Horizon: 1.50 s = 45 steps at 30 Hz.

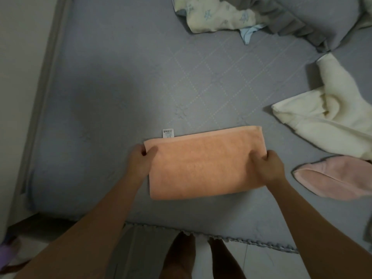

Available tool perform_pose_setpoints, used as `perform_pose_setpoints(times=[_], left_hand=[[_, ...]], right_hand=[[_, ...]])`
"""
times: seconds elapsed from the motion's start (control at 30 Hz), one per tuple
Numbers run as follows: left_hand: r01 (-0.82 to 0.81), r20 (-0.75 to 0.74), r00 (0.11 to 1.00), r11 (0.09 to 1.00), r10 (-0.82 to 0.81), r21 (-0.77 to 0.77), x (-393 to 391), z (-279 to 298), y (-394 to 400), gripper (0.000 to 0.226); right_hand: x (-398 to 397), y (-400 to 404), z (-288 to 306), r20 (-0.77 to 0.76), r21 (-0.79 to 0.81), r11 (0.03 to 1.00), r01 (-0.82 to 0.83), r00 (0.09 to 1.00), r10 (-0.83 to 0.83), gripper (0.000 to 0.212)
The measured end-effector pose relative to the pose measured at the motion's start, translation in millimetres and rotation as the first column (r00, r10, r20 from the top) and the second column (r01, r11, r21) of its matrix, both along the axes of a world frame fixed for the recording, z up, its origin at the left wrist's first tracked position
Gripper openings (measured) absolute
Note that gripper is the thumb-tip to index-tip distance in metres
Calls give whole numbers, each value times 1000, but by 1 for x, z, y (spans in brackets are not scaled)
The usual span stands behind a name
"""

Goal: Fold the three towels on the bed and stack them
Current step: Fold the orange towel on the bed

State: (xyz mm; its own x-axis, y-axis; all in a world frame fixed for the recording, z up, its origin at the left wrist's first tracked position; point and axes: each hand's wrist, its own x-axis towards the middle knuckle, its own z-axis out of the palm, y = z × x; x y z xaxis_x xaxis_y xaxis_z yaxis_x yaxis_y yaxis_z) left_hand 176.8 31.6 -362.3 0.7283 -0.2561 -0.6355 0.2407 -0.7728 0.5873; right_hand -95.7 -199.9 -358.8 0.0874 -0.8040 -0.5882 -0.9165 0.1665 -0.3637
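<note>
We're looking straight down at the bed [120,87], covered in a grey-blue quilted sheet, and right in front of us lies the orange towel [203,164], folded into a flat rectangle near the bed's front edge. A small white label [168,133] sticks out from its far long edge, toward the left. The left hand [141,160] pinches the towel's left short edge, thumb on top of the cloth and fingers tucked under the edge. The right hand [267,164] grips the right short edge the same way, thumb lying over the top, fingers curled around the side. So both hands are clamped on the orange towel, one at each end, well apart with the whole towel between them. Off to the right, the cream towel [330,117] sits crumpled and unfolded, and just nearer to us beside it the pink towel [334,176] lies bunched at the right edge of view, the two touching or nearly so. At the far side there's a pale printed cloth [213,15] heaped against a grey pillow [314,15]. Below the bed's frilled edge we see bare legs [181,256] standing on a light tiled floor [267,264].
</note>
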Motion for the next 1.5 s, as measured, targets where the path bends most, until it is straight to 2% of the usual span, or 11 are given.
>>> perform_pose_setpoints(times=[0.17,0.27,0.37,0.47,0.6,0.73,0.87,1.07,1.23,1.3,1.5], left_hand=[[-71,168,982,993,85,-93,20,10,-30,31],[17,303,953,999,-1,-51,13,12,-40,47],[384,524,749,910,-406,156,-15,19,-43,62],[693,600,449,682,-662,233,-46,13,-57,60],[730,556,280,550,-783,406,-54,-29,-75,61],[691,595,168,525,-786,498,-35,-73,-44,68],[563,530,310,602,-789,567,-16,-73,-20,71],[582,417,527,673,-740,457,-4,-35,-18,75],[84,207,977,991,-60,-107,10,-19,-39,75],[-101,43,993,970,113,-222,7,-19,-31,65],[-252,-337,927,938,164,-237,-67,-25,39,66]], right_hand=[[27,-27,22,185,-250,967,43,983,4,28],[35,-24,22,58,-170,979,108,993,-99,40],[44,0,23,-133,-270,959,-88,990,54,67],[76,37,19,-69,-342,798,-497,860,506,73],[117,58,-20,-17,-420,521,-743,580,814,67],[81,28,-59,-213,-418,489,-766,605,767,79],[26,-6,-61,-299,-406,518,-752,645,703,78],[0,-7,-29,-156,-295,891,-344,938,311,80],[-10,18,-14,-20,-92,977,193,980,-196,42],[-5,17,-8,78,38,951,308,948,-310,33],[60,-65,10,355,-190,949,254,918,-174,28]])
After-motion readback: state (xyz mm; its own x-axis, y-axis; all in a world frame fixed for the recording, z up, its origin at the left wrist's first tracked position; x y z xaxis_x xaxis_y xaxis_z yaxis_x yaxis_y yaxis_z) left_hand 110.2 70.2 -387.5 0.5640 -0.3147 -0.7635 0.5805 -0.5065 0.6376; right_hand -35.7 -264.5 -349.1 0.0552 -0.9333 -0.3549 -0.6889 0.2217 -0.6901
